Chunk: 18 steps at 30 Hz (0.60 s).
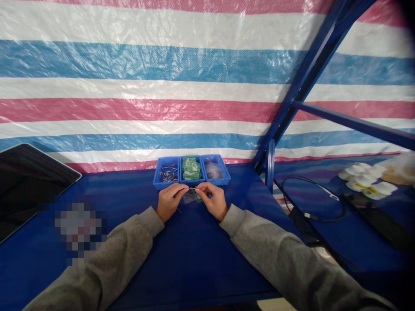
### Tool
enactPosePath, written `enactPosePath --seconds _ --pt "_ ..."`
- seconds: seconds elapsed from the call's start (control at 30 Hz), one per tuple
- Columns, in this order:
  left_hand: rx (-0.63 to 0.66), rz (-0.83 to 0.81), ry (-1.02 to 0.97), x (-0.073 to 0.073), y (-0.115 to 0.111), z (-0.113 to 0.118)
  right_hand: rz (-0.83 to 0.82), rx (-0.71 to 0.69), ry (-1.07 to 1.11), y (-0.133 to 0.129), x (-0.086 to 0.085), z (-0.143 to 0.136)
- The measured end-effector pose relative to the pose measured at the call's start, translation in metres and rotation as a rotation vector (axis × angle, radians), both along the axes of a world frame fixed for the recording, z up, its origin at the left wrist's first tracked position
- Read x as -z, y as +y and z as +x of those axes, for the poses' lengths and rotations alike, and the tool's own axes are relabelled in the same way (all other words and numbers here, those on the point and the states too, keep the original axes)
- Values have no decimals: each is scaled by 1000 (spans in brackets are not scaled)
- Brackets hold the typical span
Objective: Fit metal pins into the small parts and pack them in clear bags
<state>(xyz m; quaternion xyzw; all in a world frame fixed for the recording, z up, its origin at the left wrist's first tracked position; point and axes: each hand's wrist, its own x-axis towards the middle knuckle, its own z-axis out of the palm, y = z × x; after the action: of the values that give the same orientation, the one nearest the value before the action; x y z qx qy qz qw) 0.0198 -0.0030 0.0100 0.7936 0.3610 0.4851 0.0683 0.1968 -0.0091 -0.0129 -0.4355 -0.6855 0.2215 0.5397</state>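
In the head view, my left hand (169,200) and my right hand (213,199) meet just in front of three joined blue bins (192,183). Both are closed in a pinch on a small thin rod-like piece (192,188), too small to identify. Underneath the fingertips lie small clear plastic packets (188,198), partly covered by the hands. Slim metal pieces (168,173) fill the left bin. The middle bin holds green packets (191,168), and clear plastic bags (213,169) are in the right one. A thin dark piece (179,211) lies beside my left wrist.
On the blue table's left stands a dark screen-like panel (29,185), near a blurred patch (79,224). A blue metal frame (269,164) rises at right. Beyond it are a black cable (311,218), white rounded objects (366,179) and a dark flat object (372,216). Striped sheeting hangs behind.
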Motion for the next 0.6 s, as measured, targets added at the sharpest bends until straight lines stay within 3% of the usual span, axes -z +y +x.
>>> enactPosePath --seconds 0.6 --pt "4 -32 7 3 3 -2 -4 -19 -11 0 0 0"
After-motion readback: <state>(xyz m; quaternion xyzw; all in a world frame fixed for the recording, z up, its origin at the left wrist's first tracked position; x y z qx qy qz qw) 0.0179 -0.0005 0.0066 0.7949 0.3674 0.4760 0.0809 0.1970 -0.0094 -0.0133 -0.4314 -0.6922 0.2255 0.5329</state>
